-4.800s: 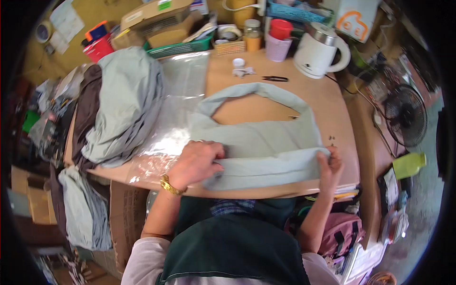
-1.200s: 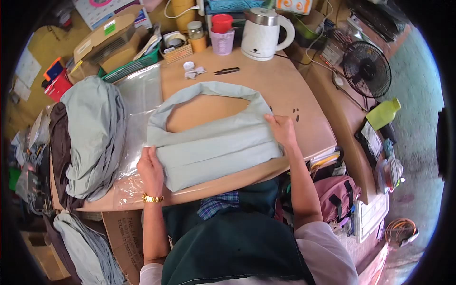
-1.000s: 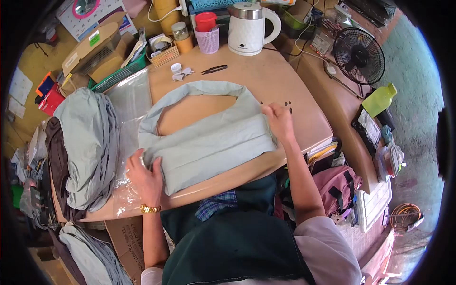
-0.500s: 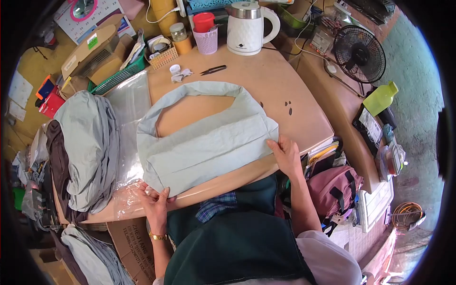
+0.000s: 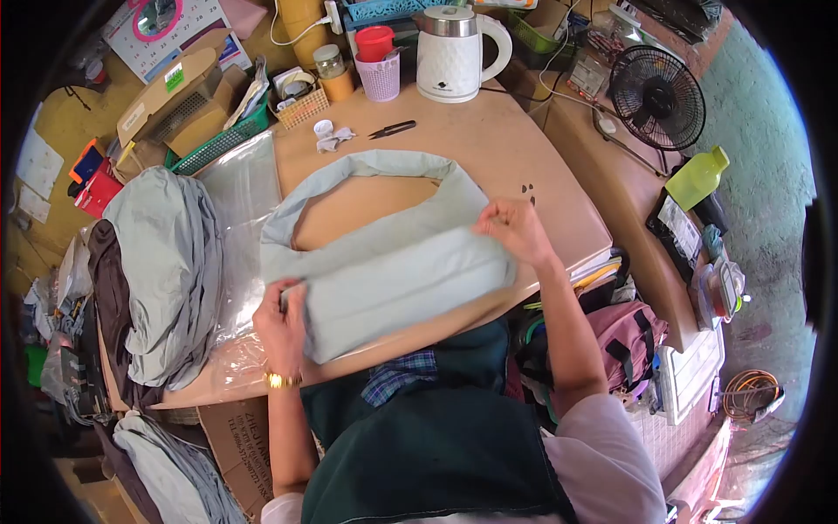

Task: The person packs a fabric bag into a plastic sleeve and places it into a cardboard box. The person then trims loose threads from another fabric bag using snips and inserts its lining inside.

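Note:
A pale grey-green cloth bag (image 5: 393, 279) lies on the brown table (image 5: 489, 148), its strap looped toward the back and its body folded in a band along the near side. At the left end of the band, my left hand (image 5: 281, 325) pinches the cloth between thumb and fingers, a gold watch on its wrist. My right hand (image 5: 515, 229) grips the fabric at the upper right corner of the body. The lower front of the bag is slightly blurred. Left of it lies clear plastic (image 5: 240, 201).
A heap of grey-green cloth (image 5: 166, 271) covers the left side. Behind stand a white kettle (image 5: 449, 61), a lilac cup (image 5: 378, 77), a jar (image 5: 332, 72) and a green basket (image 5: 218, 140). Black thread snips (image 5: 393, 130) lie near the back. A fan (image 5: 656, 98) stands at the right.
Both hands have moved up and away from the table's front edge, carrying the near edge of the cloth with them. The bag's body now shows a fold along its upper part.

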Available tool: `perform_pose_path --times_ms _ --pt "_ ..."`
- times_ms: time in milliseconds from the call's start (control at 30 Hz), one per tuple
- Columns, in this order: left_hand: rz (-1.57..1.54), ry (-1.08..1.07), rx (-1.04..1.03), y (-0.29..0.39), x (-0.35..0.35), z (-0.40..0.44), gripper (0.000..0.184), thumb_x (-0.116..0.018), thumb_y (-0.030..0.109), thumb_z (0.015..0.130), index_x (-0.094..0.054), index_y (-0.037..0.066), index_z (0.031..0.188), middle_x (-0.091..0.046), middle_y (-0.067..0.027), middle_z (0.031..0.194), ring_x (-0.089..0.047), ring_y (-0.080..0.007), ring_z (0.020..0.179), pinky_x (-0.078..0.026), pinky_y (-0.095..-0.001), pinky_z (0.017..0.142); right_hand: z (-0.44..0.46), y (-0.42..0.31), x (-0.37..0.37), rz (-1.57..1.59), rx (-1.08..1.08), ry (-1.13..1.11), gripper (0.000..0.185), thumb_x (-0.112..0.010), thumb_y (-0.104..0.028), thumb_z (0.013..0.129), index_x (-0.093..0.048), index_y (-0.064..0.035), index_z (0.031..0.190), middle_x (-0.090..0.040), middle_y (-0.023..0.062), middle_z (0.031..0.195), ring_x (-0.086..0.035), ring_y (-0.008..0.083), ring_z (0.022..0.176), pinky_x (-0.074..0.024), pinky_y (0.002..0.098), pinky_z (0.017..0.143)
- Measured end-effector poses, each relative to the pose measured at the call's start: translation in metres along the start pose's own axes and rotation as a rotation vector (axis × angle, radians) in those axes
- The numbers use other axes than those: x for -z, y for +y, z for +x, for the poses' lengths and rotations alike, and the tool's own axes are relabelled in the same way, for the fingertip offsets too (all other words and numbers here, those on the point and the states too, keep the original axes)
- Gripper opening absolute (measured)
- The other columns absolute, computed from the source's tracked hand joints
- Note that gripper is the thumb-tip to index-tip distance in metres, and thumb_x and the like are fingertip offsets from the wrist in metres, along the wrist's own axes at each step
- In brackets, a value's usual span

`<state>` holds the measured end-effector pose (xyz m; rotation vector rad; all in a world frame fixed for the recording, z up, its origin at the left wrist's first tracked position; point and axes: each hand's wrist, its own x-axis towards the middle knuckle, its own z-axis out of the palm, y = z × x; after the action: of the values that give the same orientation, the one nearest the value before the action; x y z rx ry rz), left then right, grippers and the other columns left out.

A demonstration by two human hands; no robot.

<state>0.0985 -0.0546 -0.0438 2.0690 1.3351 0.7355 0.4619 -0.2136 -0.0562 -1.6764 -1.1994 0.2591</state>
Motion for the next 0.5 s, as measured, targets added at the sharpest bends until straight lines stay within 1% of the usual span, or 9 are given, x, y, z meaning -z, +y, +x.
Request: perform_pose_path --times_ms 33,67,100,133,167,233,367,433,500 --pt "0.002 0.003 -0.002 -0.006 -0.005 0.003 0.024 -0.066 0.017 0.089 -0.061 -0.001 0.104 -0.056 -0.0016 0.076 -0.046 -0.0088 0.066 -0.04 -0.0256 0.058 0.005 0.002 0.002 0.003 -0.225 -0.149 0.043 -0.078 -0.016 0.078 -0.057 0.0019 0.111 -0.066 0.0052 0.085 -0.058 0.0107 0.079 -0.0461 0.0272 0.072" --pt "-0.073 0.15 -0.091 -0.012 -0.01 0.01 0.019 -0.066 0.017 0.089 -0.062 -0.001 0.094 -0.051 -0.0022 0.065 -0.041 -0.01 0.059 -0.037 -0.0269 0.053 0.007 0.001 0.005 0.005 -0.215 -0.146 0.043 -0.078 -0.016 0.078 -0.057 0.0019 0.111 -0.066 0.0052 0.085 -0.058 0.0107 0.079 -0.0461 0.0272 0.072" --pt "-0.146 0.294 -0.181 -0.007 -0.01 0.016 0.019 -0.066 0.018 0.089 -0.063 0.0 0.084 -0.045 -0.0028 0.055 -0.037 -0.0112 0.051 -0.035 -0.0281 0.048 0.006 -0.005 0.007 0.073 -0.152 -0.105 0.033 -0.076 -0.013 0.08 -0.06 0.0023 0.105 -0.065 0.0044 0.08 -0.056 0.0089 0.075 -0.0457 0.0259 0.069" --pt "-0.134 0.286 -0.241 0.007 -0.009 0.013 0.025 -0.068 0.02 0.09 -0.059 0.0 0.078 -0.044 -0.0055 0.055 -0.034 -0.0111 0.053 -0.034 -0.0283 0.048 0.004 -0.008 0.008 0.138 -0.094 -0.073 0.024 -0.074 -0.011 0.082 -0.063 0.0027 0.098 -0.064 0.0036 0.075 -0.054 0.0071 0.072 -0.0452 0.0246 0.066" --pt "-0.134 0.288 -0.231 0.007 -0.011 0.016 0.025 -0.068 0.02 0.09 -0.059 0.0 0.078 -0.044 -0.0055 0.055 -0.034 -0.0111 0.053 -0.034 -0.0283 0.048 0.005 -0.008 0.007 0.137 -0.096 -0.083 0.024 -0.074 -0.011 0.082 -0.063 0.0027 0.098 -0.064 0.0036 0.075 -0.054 0.0071 0.072 -0.0452 0.0246 0.066" --pt "0.019 0.054 -0.265 0.0 -0.014 0.018 0.028 -0.069 0.02 0.09 -0.057 -0.001 0.077 -0.043 -0.006 0.055 -0.034 -0.0108 0.052 -0.034 -0.0279 0.047 0.004 -0.008 0.003 0.038 -0.183 -0.145 0.013 -0.071 -0.007 0.084 -0.064 0.003 0.091 -0.061 0.0011 0.071 -0.052 0.0063 0.066 -0.0449 0.024 0.062" --pt "-0.11 0.08 -0.294 0.0 -0.019 0.026 0.023 -0.068 0.016 0.09 -0.057 0.0 0.077 -0.047 -0.0044 0.056 -0.038 -0.0098 0.053 -0.037 -0.0263 0.049 0.008 0.008 0.013 0.162 -0.26 -0.156 0.012 -0.07 -0.006 0.084 -0.064 0.0022 0.091 -0.061 -0.0015 0.072 -0.051 0.0042 0.065 -0.0436 0.0221 0.061" --pt "-0.135 0.038 -0.281 0.005 -0.017 0.028 0.022 -0.068 0.016 0.09 -0.058 0.0 0.079 -0.049 -0.0027 0.058 -0.038 -0.009 0.055 -0.037 -0.0255 0.05 0.01 0.013 0.018 0.365 -0.305 -0.354 0.01 -0.07 -0.006 0.085 -0.065 0.0019 0.089 -0.06 -0.0034 0.073 -0.051 0.0033 0.064 -0.0419 0.0205 0.059" --pt "-0.16 -0.002 -0.277 0.004 -0.017 0.034 0.02 -0.067 0.015 0.091 -0.058 0.001 0.08 -0.05 -0.001 0.06 -0.039 -0.0081 0.056 -0.038 -0.0248 0.051 0.011 0.009 0.024 0.369 -0.322 -0.325 0.01 -0.07 -0.005 0.085 -0.065 0.0019 0.089 -0.06 -0.0038 0.072 -0.051 0.003 0.064 -0.041 0.0203 0.058"
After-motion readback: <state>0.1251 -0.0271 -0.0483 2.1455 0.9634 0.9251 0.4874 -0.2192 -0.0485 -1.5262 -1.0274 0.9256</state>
